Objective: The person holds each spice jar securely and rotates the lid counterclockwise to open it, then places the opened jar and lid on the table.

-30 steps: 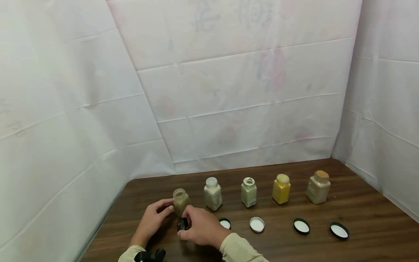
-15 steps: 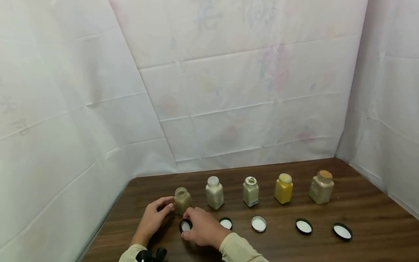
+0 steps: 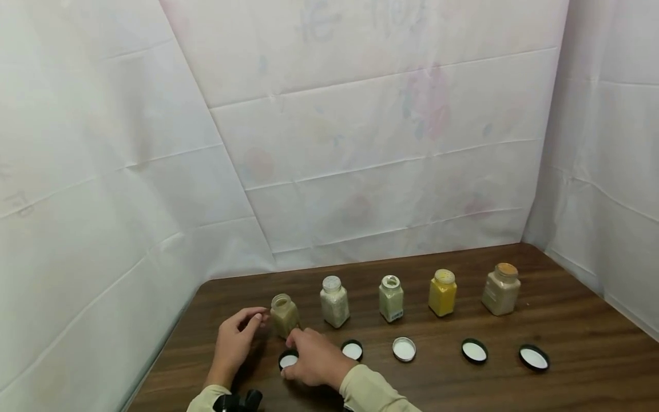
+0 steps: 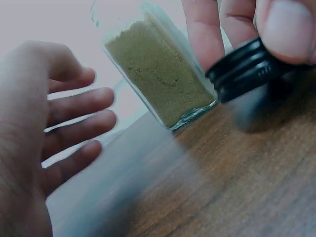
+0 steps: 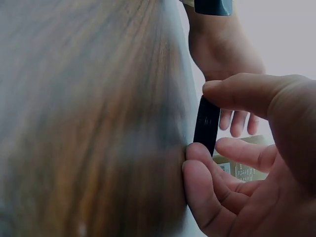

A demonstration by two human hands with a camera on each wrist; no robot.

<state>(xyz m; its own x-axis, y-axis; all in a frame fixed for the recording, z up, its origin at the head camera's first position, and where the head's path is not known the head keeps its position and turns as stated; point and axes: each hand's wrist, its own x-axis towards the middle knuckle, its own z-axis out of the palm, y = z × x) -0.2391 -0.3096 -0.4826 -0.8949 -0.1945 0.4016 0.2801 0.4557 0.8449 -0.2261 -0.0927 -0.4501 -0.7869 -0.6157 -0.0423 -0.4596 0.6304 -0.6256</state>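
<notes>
Thumb and fingertips of my right hand (image 3: pixel 316 357) pinch a black screw lid (image 3: pixel 288 361) by its rim, its white inner face turned up, low over the wooden table. In the left wrist view the threaded-looking side of the lid (image 4: pixel 239 71) shows close to the wood. Just behind it stands an uncapped glass jar (image 3: pixel 285 319), holding greenish-brown powder. My left hand (image 3: pixel 233 342) is to the left of this jar; the left wrist view shows its fingers relaxed, with a gap between them and the glass.
To the right stand more open jars: a whitish one (image 3: pixel 334 307), a pale green one (image 3: pixel 391 302), a yellow one (image 3: pixel 442 296) and a beige one (image 3: pixel 500 293). In front lie upturned lids, including a silver-rimmed lid (image 3: pixel 404 349) and a black-rimmed lid (image 3: pixel 534 358).
The black lid has tipped from on edge to white face up and come down toward the table in my right hand. My left hand has drawn slightly away from the jar.
</notes>
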